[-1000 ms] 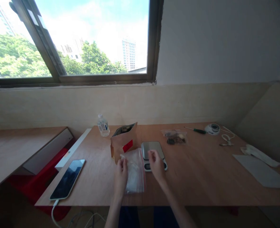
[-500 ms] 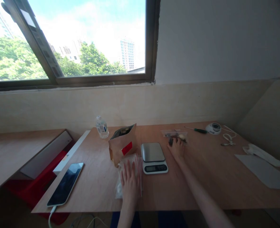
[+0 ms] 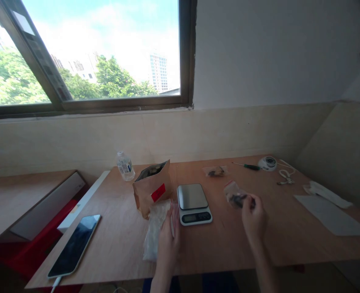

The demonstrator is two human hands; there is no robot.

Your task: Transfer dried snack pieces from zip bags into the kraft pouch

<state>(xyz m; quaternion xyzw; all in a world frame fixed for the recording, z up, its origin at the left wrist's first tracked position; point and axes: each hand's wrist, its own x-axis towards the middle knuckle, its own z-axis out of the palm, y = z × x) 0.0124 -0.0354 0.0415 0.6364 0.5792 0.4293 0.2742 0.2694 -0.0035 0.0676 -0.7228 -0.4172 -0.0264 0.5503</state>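
My right hand (image 3: 254, 215) is closed on a small clear zip bag (image 3: 235, 195) holding dark and pale lumps, to the right of the scale. I cannot make out what the lumps are. My left hand (image 3: 168, 236), turned on its side, grips the edge of clear plastic zip bags (image 3: 156, 228) with red seal strips. These lie against the front of an open brown paper bag (image 3: 151, 187) with a red label. A kitchen scale (image 3: 193, 197) with a bare steel plate sits between my hands. Behind it lies another small zip bag (image 3: 215, 171) with brownish pieces inside.
A water bottle (image 3: 125, 167) stands at the back left, and a phone (image 3: 75, 246) with a cable lies front left. Toward the right are a screwdriver (image 3: 249, 166), a white dome camera (image 3: 268, 163), its cable (image 3: 286, 176) and white sheets (image 3: 329, 213).
My right hand has picked up one small zip bag from the back and brought it right and nearer. My left hand has turned from lying flat to gripping the zip bags.
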